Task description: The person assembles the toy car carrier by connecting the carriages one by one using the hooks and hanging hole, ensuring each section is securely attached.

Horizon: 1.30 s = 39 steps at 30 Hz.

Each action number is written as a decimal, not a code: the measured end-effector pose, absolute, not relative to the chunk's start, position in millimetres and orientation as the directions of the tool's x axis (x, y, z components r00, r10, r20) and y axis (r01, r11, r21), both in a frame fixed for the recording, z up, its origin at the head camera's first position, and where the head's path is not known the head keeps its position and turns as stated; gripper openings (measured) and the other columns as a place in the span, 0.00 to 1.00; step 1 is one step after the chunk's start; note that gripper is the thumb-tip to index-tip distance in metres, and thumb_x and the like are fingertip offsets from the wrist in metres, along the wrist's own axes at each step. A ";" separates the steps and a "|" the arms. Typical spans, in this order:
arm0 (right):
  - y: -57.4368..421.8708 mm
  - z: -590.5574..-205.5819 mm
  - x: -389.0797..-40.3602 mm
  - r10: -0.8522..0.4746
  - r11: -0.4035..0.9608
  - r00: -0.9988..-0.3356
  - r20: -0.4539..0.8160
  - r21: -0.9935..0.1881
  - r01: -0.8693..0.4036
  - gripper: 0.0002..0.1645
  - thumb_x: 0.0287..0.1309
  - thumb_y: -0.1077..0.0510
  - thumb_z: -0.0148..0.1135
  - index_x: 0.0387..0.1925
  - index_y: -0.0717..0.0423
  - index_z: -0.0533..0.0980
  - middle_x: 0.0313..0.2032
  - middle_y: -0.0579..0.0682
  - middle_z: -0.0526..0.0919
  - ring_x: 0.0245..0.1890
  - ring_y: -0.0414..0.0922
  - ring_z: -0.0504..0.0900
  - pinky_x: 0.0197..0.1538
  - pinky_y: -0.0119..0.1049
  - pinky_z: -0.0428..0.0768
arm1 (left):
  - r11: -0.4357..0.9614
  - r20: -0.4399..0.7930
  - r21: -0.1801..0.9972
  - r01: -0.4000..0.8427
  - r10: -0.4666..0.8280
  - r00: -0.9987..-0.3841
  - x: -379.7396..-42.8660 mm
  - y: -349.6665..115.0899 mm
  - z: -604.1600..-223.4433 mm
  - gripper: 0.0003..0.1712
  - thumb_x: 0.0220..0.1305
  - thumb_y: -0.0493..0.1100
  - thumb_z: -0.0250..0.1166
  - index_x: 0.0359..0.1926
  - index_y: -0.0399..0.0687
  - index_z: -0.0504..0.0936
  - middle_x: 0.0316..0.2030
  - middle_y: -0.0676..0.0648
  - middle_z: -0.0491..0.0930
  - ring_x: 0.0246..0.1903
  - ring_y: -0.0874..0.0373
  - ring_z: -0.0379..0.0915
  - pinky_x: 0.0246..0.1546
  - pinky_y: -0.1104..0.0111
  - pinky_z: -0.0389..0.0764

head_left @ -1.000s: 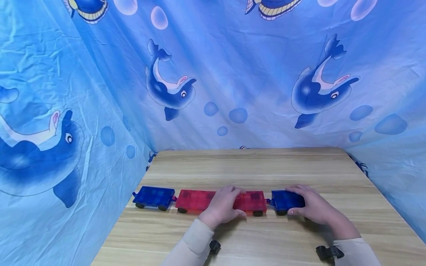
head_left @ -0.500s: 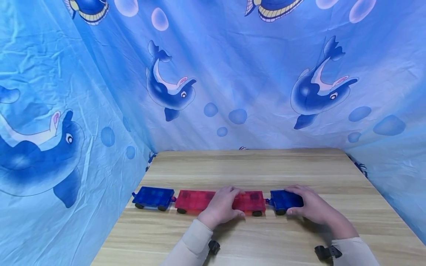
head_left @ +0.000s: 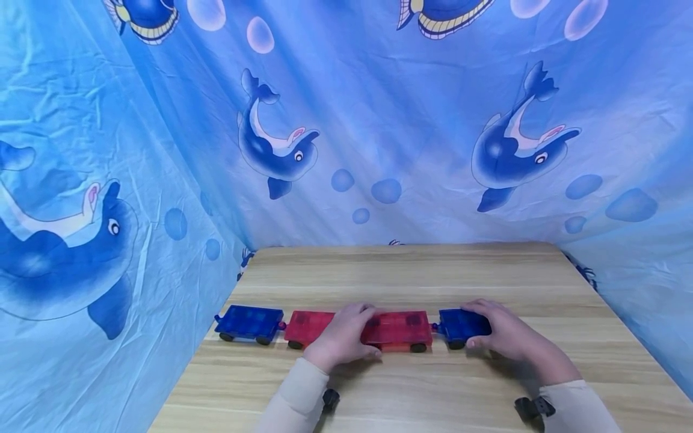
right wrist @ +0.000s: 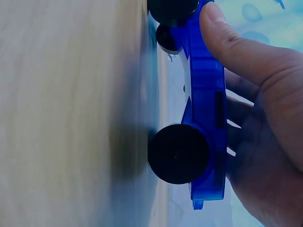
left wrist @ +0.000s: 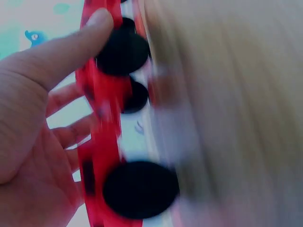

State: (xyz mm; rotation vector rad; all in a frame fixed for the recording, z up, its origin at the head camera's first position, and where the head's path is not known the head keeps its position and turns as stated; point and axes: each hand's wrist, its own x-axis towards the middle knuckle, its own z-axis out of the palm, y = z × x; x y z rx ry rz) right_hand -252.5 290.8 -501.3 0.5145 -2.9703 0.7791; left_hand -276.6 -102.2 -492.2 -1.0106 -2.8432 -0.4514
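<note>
On the wooden table stands a row of see-through toy train cars on black wheels. My left hand (head_left: 340, 338) is over the middle of the long red section (head_left: 403, 328), thumb on the near side and fingers beyond the far side, hiding part of it. The left wrist view shows the thumb overlapping the blurred red body (left wrist: 106, 142) near a wheel. My right hand (head_left: 509, 334) holds the blue car (head_left: 460, 325) at the right end, thumb at its near edge and fingers across. The right wrist view shows this blue car's side (right wrist: 208, 113) and wheels close to the tabletop.
Another blue car (head_left: 250, 322) stands at the row's left end, by the table's left edge, its small coupler pointing outward. A blue dolphin-print curtain (head_left: 346, 120) rises behind the wooden table (head_left: 411, 270) and along both sides.
My left hand has slid a little to the left along the red section during the last half second, while the cars stayed in place. The right hand has hardly moved.
</note>
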 end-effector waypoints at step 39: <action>312.6 -501.4 -240.5 -0.270 0.838 -0.955 0.124 -0.459 -0.296 0.53 0.48 0.36 0.81 0.71 0.55 0.74 0.65 0.64 0.77 0.66 0.72 0.71 0.61 0.74 0.70 | 0.778 0.063 0.445 0.443 0.466 -0.883 -292.3 -193.2 -490.7 0.52 0.44 0.61 0.87 0.72 0.61 0.77 0.67 0.52 0.76 0.67 0.46 0.68 0.65 0.44 0.72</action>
